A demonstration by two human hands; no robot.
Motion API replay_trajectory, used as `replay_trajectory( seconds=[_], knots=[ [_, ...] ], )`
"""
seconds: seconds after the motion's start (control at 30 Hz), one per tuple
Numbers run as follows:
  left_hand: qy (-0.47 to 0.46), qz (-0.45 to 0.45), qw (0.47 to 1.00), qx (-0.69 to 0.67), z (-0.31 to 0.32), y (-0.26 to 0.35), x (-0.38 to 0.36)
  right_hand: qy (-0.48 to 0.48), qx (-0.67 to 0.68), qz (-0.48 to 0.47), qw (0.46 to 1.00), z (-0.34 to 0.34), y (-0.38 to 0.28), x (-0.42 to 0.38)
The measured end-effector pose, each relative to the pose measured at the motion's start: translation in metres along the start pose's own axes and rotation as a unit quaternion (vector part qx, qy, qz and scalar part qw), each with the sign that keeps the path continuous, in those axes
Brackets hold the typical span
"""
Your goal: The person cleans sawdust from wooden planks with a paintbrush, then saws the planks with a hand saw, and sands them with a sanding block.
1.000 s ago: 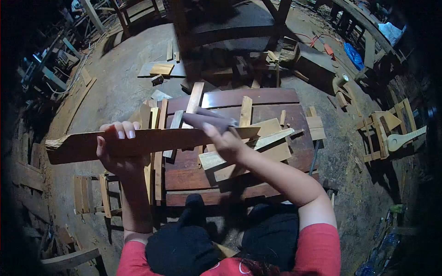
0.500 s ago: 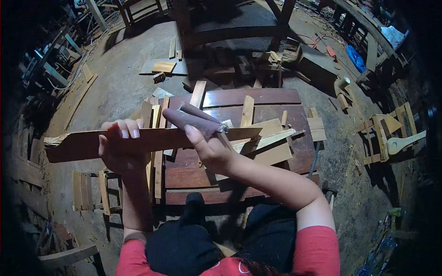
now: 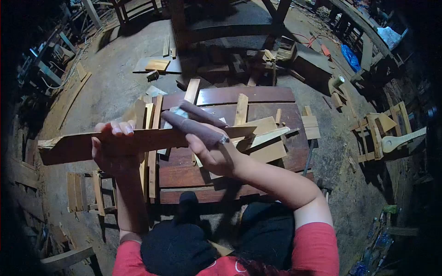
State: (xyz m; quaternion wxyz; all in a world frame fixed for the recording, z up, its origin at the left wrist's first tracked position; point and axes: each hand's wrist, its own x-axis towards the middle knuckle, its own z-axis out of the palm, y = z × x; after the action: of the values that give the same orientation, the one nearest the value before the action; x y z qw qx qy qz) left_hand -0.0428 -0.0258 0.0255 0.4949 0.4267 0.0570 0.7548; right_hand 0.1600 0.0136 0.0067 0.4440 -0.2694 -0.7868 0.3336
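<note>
My left hand [image 3: 114, 152] grips a long, thin wooden board [image 3: 66, 149] near its left end, fingers curled over the top edge. The board's left corner is chipped and pale. In my right hand [image 3: 215, 156] is a folded sheet of brownish-purple sandpaper [image 3: 193, 129], bent over the board's upper edge with one flap on each side. The thumb presses the near flap; the other fingers are mostly hidden behind. The board is held above a low, dark red slatted table [image 3: 177, 177].
Wood strips [image 3: 241, 110] and thin flat pieces [image 3: 269, 154] lie on the table. At the right, a wooden spoon-shaped piece [image 3: 391, 144] rests against a small wooden frame [image 3: 375, 133]. A large dark table [image 3: 225, 33] stands ahead, with offcuts [image 3: 157, 65] on the floor.
The sandpaper's two flaps have spread wider apart, and my right hand has tilted slightly. My left hand keeps its hold on the board. The whole view has shifted a little.
</note>
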Motion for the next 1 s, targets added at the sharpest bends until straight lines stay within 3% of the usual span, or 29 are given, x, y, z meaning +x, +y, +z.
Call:
replay_trajectory(
  seconds=[0.07,0.13,0.17,0.2,0.23,0.3,0.33,0.37,0.43,0.5,0.57,0.67,0.7,0.73,0.77,0.83,0.9,0.97,1.0],
  knots=[
    [0.014,0.02,0.999,0.026,-0.006,0.001,-0.005,-0.039,0.106,-0.034,0.993,-0.004,0.002,-0.002],
    [0.028,0.039,0.998,0.048,-0.003,-0.001,-0.005,-0.012,0.053,0.001,0.999,-0.012,0.04,-0.024],
    [0.135,0.056,0.987,0.064,0.006,-0.004,-0.002,0.024,0.032,-0.04,0.998,-0.014,0.08,-0.037],
    [0.24,0.069,0.965,0.08,0.011,-0.006,0.0,0.036,0.06,0.063,0.996,-0.023,0.101,-0.053],
    [0.239,0.066,0.965,0.08,0.002,-0.006,0.0,-0.021,-0.04,0.109,0.993,-0.041,0.133,-0.066],
    [0.091,0.015,0.995,0.038,-0.028,-0.007,-0.001,-0.102,-0.135,0.264,0.95,-0.069,0.157,-0.094],
    [0.152,0.001,0.988,0.027,-0.03,-0.011,-0.003,-0.096,-0.166,0.217,0.957,-0.078,0.166,-0.107],
    [0.152,0.0,0.988,0.026,-0.03,-0.011,-0.002,-0.091,-0.196,0.17,0.961,-0.081,0.176,-0.117],
    [0.257,0.033,0.965,0.036,-0.028,-0.012,-0.005,-0.093,-0.203,0.203,0.953,-0.08,0.175,-0.11],
    [0.237,0.028,0.971,0.005,-0.039,-0.009,-0.007,-0.093,-0.204,0.243,0.944,-0.066,0.173,-0.109],
    [0.073,0.013,0.993,-0.091,-0.051,-0.009,-0.006,-0.042,-0.149,0.269,0.951,-0.045,0.172,-0.099],
    [0.026,0.018,0.995,-0.098,-0.068,-0.011,-0.004,-0.024,-0.06,0.151,0.986,-0.002,0.128,-0.064],
    [-0.014,0.015,0.995,-0.097,-0.074,-0.011,-0.004,-0.023,0.071,0.144,0.987,0.013,0.103,-0.053],
    [-0.054,0.012,0.994,-0.095,-0.079,-0.011,-0.002,0.0,-0.04,0.035,0.999,0.022,0.083,-0.041],
    [-0.097,0.01,0.991,-0.093,-0.084,-0.01,0.0,-0.027,0.065,0.097,0.993,0.02,0.046,-0.03],
    [-0.184,0.003,0.979,-0.089,-0.075,-0.008,0.01,-0.02,0.129,0.15,0.98,0.027,0.045,-0.039],
    [-0.198,-0.01,0.978,-0.059,-0.063,-0.005,0.005,-0.032,0.145,0.136,0.98,0.01,0.057,-0.049],
    [-0.168,-0.011,0.985,-0.041,-0.057,-0.004,0.003,0.093,0.081,0.173,0.977,0.007,0.108,-0.081],
    [-0.127,-0.003,0.991,-0.045,-0.043,-0.006,0.001,0.089,-0.016,0.175,0.98,-0.009,0.14,-0.096]
  ],
)
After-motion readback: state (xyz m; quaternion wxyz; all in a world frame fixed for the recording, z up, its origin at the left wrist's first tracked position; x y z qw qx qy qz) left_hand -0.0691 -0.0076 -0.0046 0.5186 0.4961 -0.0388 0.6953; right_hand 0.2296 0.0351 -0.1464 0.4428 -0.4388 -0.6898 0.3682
